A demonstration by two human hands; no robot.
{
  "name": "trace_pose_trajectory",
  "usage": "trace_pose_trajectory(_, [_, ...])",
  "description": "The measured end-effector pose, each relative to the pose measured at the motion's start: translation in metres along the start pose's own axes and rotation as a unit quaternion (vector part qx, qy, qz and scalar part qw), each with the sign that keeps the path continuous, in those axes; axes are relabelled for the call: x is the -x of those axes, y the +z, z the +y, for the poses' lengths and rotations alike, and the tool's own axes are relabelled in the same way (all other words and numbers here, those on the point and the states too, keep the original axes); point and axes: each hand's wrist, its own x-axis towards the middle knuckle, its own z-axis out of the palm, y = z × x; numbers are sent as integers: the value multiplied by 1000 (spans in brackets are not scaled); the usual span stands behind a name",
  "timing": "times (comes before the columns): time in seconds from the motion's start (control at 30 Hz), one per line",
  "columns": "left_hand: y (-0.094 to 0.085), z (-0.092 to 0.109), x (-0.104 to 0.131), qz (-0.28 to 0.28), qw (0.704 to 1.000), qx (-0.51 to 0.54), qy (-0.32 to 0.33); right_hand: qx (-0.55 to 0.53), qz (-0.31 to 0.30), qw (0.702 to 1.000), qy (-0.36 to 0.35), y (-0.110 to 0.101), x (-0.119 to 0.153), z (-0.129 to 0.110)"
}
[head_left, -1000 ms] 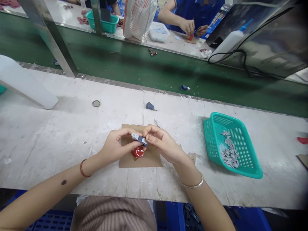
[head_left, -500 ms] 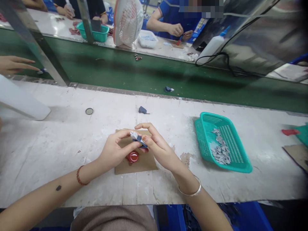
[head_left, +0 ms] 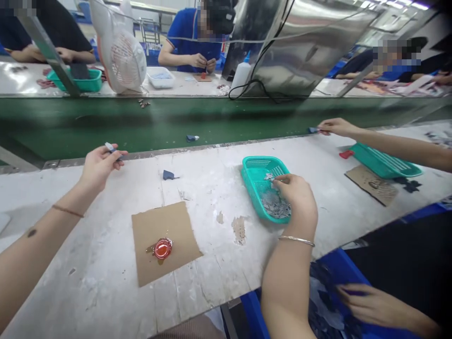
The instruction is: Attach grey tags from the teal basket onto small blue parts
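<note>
My left hand (head_left: 99,165) is raised at the left, near the belt's edge, pinching a small dark blue and white piece (head_left: 112,149). My right hand (head_left: 296,190) reaches into a green plastic basket (head_left: 249,188), its fingertips closed around a small grey piece (head_left: 274,184). Loose grey pieces (head_left: 275,207) lie in a heap at the basket's bottom, partly hidden by that hand. Between the hands, a brown cardboard square (head_left: 148,273) carries a bottle cap (head_left: 163,248) with shiny red liquid. A dark blue piece (head_left: 169,175) lies beyond the cardboard.
A green belt (head_left: 141,127) runs along the table's far side, with a blue and white piece (head_left: 192,138) on it. At right a co-worker's hand (head_left: 335,127) holds a similar piece near another green basket (head_left: 384,162). Blue bins (head_left: 252,310) stand below the table edge.
My hands have parted: the left moved out left toward the belt with the blue and white piece, the right moved right into the basket. The camera view has swung right.
</note>
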Motion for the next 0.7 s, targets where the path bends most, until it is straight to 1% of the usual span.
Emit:
trace_pose_trajectory(0.1, [-9, -2, -36, 20, 991, -104, 82, 11, -5, 1000, 25, 11, -11, 11])
trace_pose_trajectory(0.2, [-15, -5, -59, 11, 970, -202, 133, 13, -8, 999, 35, 20, -17, 11])
trace_pose_trajectory(0.3, [-16, -10, -70, 13, 942, -299, 156, 14, 12, 999, 48, 22, -21, 12])
trace_pose_trajectory(0.4, [-11, -14, -73, 25, 906, -377, 190, 17, 24, 998, 63, 23, -24, 15])
trace_pose_trajectory(0.47, [-1, -14, -72, 31, 879, -418, 227, 20, 22, 997, 73, 23, -25, 17])
trace_pose_trajectory(0.53, [16, -11, -73, 9, 849, -458, 263, 23, 21, 996, 81, 23, -27, 17])
trace_pose_trajectory(0.63, [53, -7, -75, -72, 815, -496, 292, 26, 20, 997, 73, 23, -27, 16])
trace_pose_trajectory(0.7, [80, -5, -77, -122, 806, -497, 297, 26, 21, 998, 50, 23, -26, 14])
